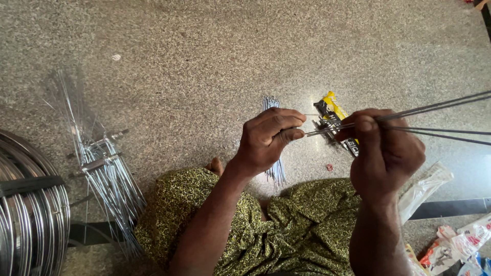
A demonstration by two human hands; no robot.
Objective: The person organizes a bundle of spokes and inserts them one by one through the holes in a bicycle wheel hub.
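- Spokes (434, 120), thin grey metal rods, are being held in a small bunch above the speckled floor (204, 46), their long ends running off to the right.
- Right hand (383, 148) is being closed around the bunch near its left end.
- Left hand (268, 138) is being pinched shut on one rod tip, just left of the right hand.
- Stiff, light and probably slick is how the rods are judged; a hold close to the ends is being favoured, since long free lengths are likely springing.
- Loose rods (105, 174) and a wire coil (25, 204) are lying well left of the hands; a yellow packet (332, 110) is lying beneath them.
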